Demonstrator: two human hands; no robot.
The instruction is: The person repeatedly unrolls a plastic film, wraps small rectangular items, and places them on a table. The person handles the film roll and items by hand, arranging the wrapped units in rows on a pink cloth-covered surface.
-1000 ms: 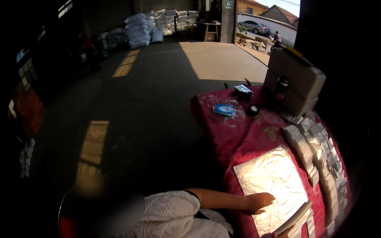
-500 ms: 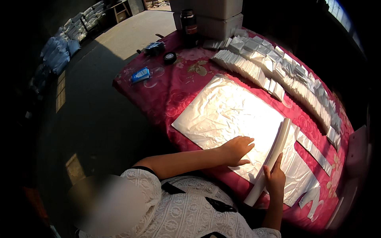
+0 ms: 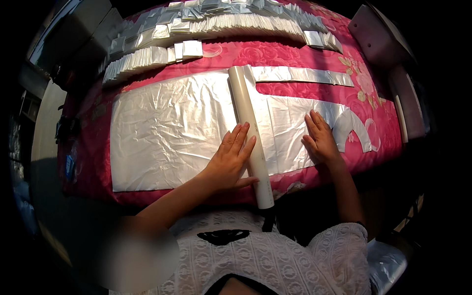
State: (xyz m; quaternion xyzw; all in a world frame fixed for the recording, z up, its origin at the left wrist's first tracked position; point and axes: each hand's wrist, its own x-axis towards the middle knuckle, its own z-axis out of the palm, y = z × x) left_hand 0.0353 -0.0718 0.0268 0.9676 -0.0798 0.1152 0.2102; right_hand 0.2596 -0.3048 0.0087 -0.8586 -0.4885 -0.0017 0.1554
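A thin white plastic apron (image 3: 162, 132) lies spread on the table, its wide creased part on the left. On its right side are a long side strip (image 3: 305, 75) and a curved neck loop (image 3: 361, 133). A smooth pale tube (image 3: 241, 96) rests across the apron, its near end past the table edge. My left hand (image 3: 226, 160) lies over the tube with fingers stretched out, the thumb near the tube's lower part. Flat on the narrower part of the apron, right of the tube, my right hand (image 3: 320, 138) has its fingers extended and holds nothing.
A pink-red floral cloth (image 3: 285, 54) covers the table. Long rows of folded white plastic packets (image 3: 246, 25) line its far side. Pale boxes (image 3: 91, 29) stand at the far left, and a pale container (image 3: 378, 34) at the far right. A blue packet (image 3: 69, 166) lies at the left edge.
The view has turned to the right. My right hand has let go of the tube and moved onto the apron's right part. My left hand has come onto the tube.
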